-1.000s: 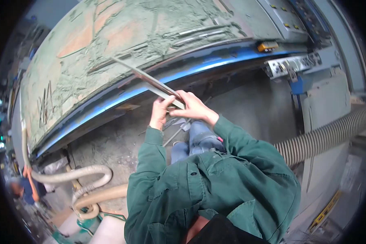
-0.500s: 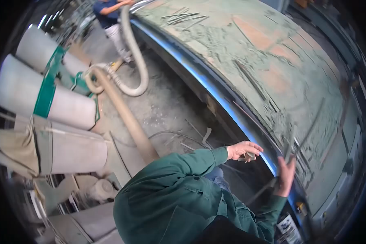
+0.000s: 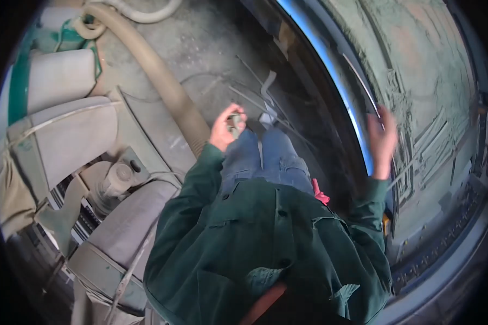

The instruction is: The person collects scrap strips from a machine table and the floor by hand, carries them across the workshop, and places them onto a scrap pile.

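Observation:
My left hand [image 3: 228, 129], over my left leg, has its fingers curled round a small grey-green piece [image 3: 232, 123]. At the right, my right hand [image 3: 382, 140] is blurred, its fingers closed round a thin strip [image 3: 360, 78] that slants up and to the left. That hand is above the edge of the big green-grey surface [image 3: 425, 100], just right of the blue strip [image 3: 331, 73]. More thin strips [image 3: 431, 135] lie on this surface.
Loose strips [image 3: 249, 98] and a curled pale scrap [image 3: 268, 84] lie on the floor before my legs. A thick beige hose [image 3: 157, 70] crosses the floor at the left, beside dusty bags [image 3: 70, 135] and a round motor housing [image 3: 119, 176].
My hands, together on the strips a second ago, are now wide apart. The view has turned, and the other person seen half a second ago is out of sight.

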Available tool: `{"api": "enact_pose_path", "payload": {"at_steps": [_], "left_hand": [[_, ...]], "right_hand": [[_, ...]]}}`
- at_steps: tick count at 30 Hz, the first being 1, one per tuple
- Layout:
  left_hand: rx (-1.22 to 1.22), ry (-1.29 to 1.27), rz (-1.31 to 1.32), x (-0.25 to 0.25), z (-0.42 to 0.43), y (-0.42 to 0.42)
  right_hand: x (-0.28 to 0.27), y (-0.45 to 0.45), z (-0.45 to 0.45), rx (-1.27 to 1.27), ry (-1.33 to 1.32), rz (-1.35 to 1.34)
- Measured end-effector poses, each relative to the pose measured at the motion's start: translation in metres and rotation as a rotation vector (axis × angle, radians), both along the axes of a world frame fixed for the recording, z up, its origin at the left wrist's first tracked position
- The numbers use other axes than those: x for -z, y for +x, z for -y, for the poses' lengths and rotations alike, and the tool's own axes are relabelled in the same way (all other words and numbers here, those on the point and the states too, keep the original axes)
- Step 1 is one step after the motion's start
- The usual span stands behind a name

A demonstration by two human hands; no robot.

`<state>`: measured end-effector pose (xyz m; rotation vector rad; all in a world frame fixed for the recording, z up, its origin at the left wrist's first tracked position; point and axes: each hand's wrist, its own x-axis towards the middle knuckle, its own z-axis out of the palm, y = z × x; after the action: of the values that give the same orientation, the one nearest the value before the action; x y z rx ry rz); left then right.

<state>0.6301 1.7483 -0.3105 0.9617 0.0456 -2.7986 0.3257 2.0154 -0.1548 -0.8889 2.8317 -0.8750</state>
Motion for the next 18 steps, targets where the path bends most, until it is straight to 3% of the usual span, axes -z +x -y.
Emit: {"api": "enact_pose_path", "payload": {"at_steps": [1, 4, 7, 13, 18], "left_hand": [[-0.089, 0.034, 0.0, -0.003, 0.003, 0.014], [-0.228, 0.047, 0.081, 0.038, 0.004, 0.054], [-0.227, -0.004, 0.268, 0.084, 0.001, 0.08], [-0.255, 0.017, 0.533, 0.185, -0.03, 0.09], [-0.202, 0.001, 0.636, 0.285, -0.065, 0.077]], "right_hand": [[0.021, 0.018, 0.015, -0.119, 0.043, 0.029], [0.103, 0.056, 0.035, -0.236, 0.172, 0.58], [0.209, 0.086, 0.026, -0.322, 0.292, 0.76], [0.42, 0.106, 0.015, -0.473, 0.684, 0.821], [0.609, 0.12, 0.043, -0.445, 0.698, 0.751]]}}
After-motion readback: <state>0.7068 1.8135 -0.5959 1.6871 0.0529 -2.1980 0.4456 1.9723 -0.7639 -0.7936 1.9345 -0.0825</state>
